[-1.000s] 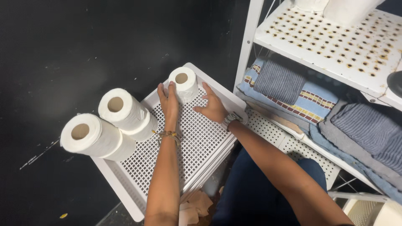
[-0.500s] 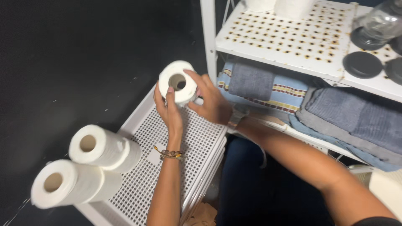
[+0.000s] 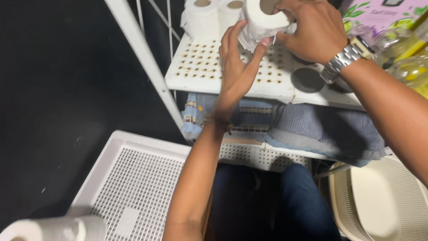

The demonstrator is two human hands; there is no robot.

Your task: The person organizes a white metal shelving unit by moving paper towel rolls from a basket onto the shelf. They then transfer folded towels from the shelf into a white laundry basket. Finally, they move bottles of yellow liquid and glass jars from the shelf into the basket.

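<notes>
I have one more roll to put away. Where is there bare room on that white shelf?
On the perforated shelf, the front-left stretch before the two stored rolls is bare. The right is crowded: dark lids, a box, bottles.

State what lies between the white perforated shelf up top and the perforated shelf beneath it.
In the head view, folded cloths, blue-striped and grey, lie between the upper shelf and the lower shelf.

A: What do the hands hold?
B: Left hand (image 3: 236, 62) and right hand (image 3: 314, 29) both grip a toilet roll (image 3: 263, 20) above the perforated white shelf (image 3: 209, 67).

A: Nearby?
B: Two rolls (image 3: 214, 15) behind; folded towels (image 3: 312, 127) beneath.
</notes>
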